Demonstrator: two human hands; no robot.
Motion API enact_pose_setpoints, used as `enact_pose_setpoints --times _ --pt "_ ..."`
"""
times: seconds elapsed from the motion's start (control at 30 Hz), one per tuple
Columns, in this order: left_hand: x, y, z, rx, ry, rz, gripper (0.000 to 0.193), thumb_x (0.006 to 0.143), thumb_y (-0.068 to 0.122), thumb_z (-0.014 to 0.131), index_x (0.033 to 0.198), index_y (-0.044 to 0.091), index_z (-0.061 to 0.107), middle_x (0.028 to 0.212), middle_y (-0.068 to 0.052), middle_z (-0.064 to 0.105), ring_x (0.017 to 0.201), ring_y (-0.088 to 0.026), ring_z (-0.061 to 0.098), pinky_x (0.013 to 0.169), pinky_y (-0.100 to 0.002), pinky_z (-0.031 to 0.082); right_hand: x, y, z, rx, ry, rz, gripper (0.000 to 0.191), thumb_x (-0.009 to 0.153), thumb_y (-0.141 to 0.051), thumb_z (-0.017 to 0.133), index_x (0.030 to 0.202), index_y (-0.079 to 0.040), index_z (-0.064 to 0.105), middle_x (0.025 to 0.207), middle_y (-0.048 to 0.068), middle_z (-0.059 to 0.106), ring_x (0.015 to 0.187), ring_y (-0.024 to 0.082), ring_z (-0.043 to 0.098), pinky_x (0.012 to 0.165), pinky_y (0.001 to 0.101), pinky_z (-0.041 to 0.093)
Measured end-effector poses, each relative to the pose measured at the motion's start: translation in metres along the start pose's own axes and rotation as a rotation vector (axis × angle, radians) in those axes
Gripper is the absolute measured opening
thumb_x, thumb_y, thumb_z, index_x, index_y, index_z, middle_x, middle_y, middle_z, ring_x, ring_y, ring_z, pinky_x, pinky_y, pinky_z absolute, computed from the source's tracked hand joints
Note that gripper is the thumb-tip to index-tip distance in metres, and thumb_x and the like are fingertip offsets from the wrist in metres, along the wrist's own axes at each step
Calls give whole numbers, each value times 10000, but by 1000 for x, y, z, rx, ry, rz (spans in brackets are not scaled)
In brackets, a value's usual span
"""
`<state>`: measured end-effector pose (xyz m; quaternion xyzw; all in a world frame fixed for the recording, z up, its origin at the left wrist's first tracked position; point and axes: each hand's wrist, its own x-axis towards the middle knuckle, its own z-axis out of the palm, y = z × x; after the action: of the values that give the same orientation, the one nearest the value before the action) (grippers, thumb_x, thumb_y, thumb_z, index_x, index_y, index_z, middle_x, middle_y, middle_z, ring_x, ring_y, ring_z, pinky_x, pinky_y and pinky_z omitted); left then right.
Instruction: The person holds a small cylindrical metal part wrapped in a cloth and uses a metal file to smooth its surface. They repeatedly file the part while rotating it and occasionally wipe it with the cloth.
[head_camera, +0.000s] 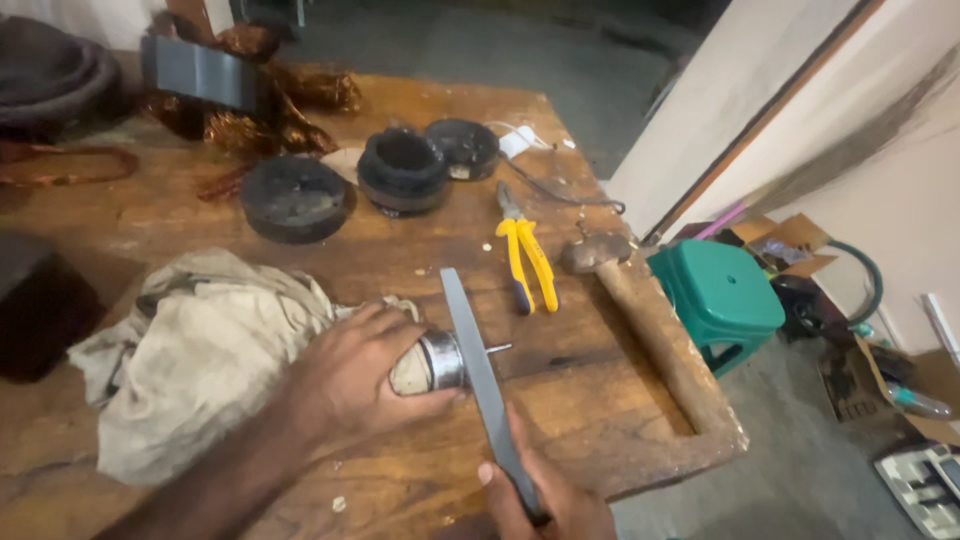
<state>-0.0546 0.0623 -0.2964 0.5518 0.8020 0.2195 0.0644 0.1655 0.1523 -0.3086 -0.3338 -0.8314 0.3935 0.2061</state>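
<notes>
Your right hand (545, 505) is at the near counter edge, fingers wrapped round the handle end of the flat file (482, 372). The blade runs up and away and lies across the metal cylinder (443, 360).

Your left hand (355, 375) grips that cylinder through the rag (200, 350), fingers closed on it, pinning it to the counter (560, 400). A thin shaft (497, 349) pokes out past the file.

Progress, as I judge it: filing is under way, file in contact. The bare metal looks bright; I can't tell how much is left to take off.

Right of the file: yellow-handled pliers (528, 262), then a wooden-handled hammer (640, 310) along the counter edge. Both are clear of the stroke.

Farther back: three dark round housings (400, 168) and copper wire coils (270, 105). Off the counter there's a green stool (718, 292).
</notes>
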Motion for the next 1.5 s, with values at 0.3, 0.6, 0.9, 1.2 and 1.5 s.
enact_pose_setpoints --times 0.3,0.6,0.9,1.2,1.5 --pt "-2 3 -1 -87 24 12 696 695 601 760 1216 142 710 1102 -85 682 1101 -255 624 920 -438 552 6 -2 6 -192 151 -220 571 868 -300 710 1408 -122 655 1130 191 775 1095 259 737 885 337 556" --pt "-7 1 7 -57 277 300 691 690 508 829 1165 27 685 1165 -151 673 1091 -335 634 924 -474 543 19 -2 -2 90 -13 -117 503 904 -246 696 1373 -69 661 1143 154 779 1108 203 769 899 331 578" --pt "-5 -1 7 -97 190 281 670 695 460 817 1211 51 686 1234 -140 672 1155 -337 641 974 -444 536 8 -12 -6 17 27 29 562 855 -264 725 1397 -134 653 1022 146 829 958 162 792 846 320 597" --pt "4 -16 14 -91 126 219 781 730 608 831 1213 13 679 1259 -238 642 1171 -381 610 960 -511 511 -12 118 53 11 125 -550 717 983 -248 647 1496 142 332 1409 411 510 1394 424 438 1091 506 355" --pt "0 8 1 -111 8 -23 739 787 715 621 1297 181 652 1013 -100 679 981 -237 675 814 -489 590 -40 156 25 297 18 -34 726 938 -261 628 1553 28 374 1463 229 616 1398 267 559 1111 376 407"
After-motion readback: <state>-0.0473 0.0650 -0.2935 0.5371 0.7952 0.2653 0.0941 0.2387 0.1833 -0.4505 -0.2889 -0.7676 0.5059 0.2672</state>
